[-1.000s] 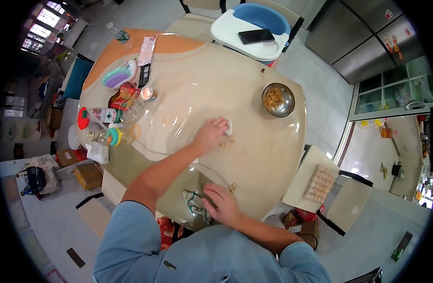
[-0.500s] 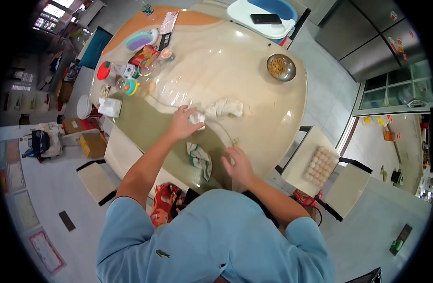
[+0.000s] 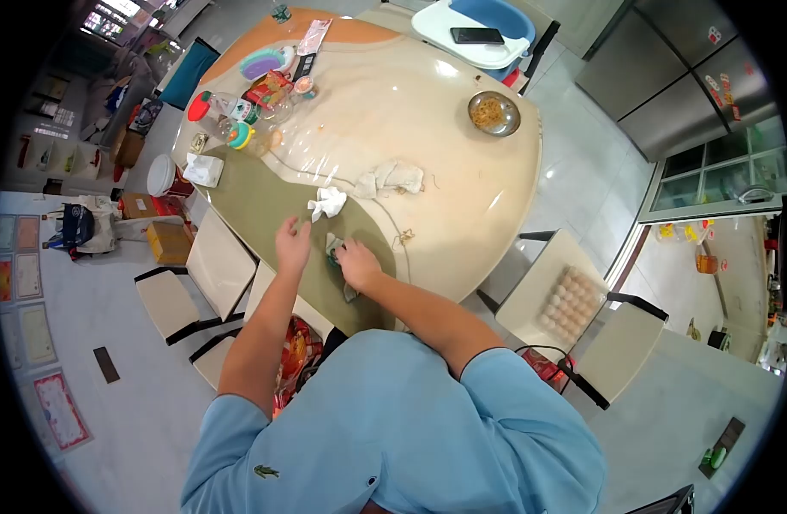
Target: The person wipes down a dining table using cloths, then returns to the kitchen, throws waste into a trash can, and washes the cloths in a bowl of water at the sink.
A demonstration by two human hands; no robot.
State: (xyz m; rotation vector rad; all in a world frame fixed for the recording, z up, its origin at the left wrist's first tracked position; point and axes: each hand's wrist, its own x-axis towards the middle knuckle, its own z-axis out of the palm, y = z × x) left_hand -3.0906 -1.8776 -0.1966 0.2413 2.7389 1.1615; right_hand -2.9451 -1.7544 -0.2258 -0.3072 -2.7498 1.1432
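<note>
My right hand (image 3: 357,264) is on the white cloth with dark green edging (image 3: 350,293), its fingers closed over the upper part. Most of that cloth is hidden under the hand. To its left, my left hand (image 3: 292,246) is held over the olive-green part of the table with fingers apart and nothing in them. A crumpled white tissue (image 3: 327,202) lies just beyond both hands. Farther off, a bunched whitish cloth (image 3: 390,178) rests on the cream tabletop (image 3: 385,111).
Bottles and jars, including a red-lidded jar (image 3: 200,107), stand at the table's left beside a white tissue pack (image 3: 203,170). A metal bowl of food (image 3: 493,113) sits near the right edge. Eggs (image 3: 571,301) fill a tray on a chair. A phone (image 3: 476,35) lies on the high-chair tray.
My left hand has let go of the white tissue and drawn back toward me. The right hand has moved left onto the green-edged cloth. The camera view has shifted slightly.
</note>
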